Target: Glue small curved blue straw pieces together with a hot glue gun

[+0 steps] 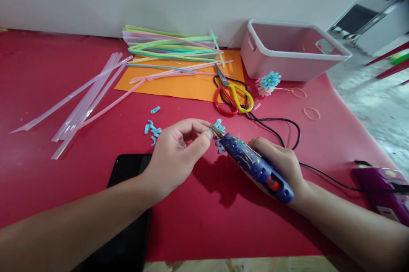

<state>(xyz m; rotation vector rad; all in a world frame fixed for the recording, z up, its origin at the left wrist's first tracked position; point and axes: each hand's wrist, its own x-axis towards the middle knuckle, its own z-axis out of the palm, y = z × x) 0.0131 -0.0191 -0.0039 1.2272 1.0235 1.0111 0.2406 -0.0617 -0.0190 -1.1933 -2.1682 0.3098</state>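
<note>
My right hand point(281, 161) is wrapped round a blue glue gun point(252, 163) streaked with dried glue. Its metal nozzle points up and left, right at the fingertips of my left hand point(182, 152). Thumb and forefinger of that hand are pinched on a small blue piece point(212, 130), mostly hidden by the fingers and nozzle. Just behind lie several curled blue cut pieces point(220, 149). Another cluster of blue pieces point(151, 129) sits left of my left hand, with a blue piece on a thin wire point(155, 110) above it.
Straws point(172, 46) lie on orange paper point(153, 87); clear pinkish strips point(89, 97) are at left. Scissors point(231, 93), a flower point(269, 82), rubber bands point(312, 113) and a pink bin point(287, 63) stand behind. A black cord point(329, 175) reaches a purple box point(380, 193). A dark tablet point(134, 221) lies under my left forearm.
</note>
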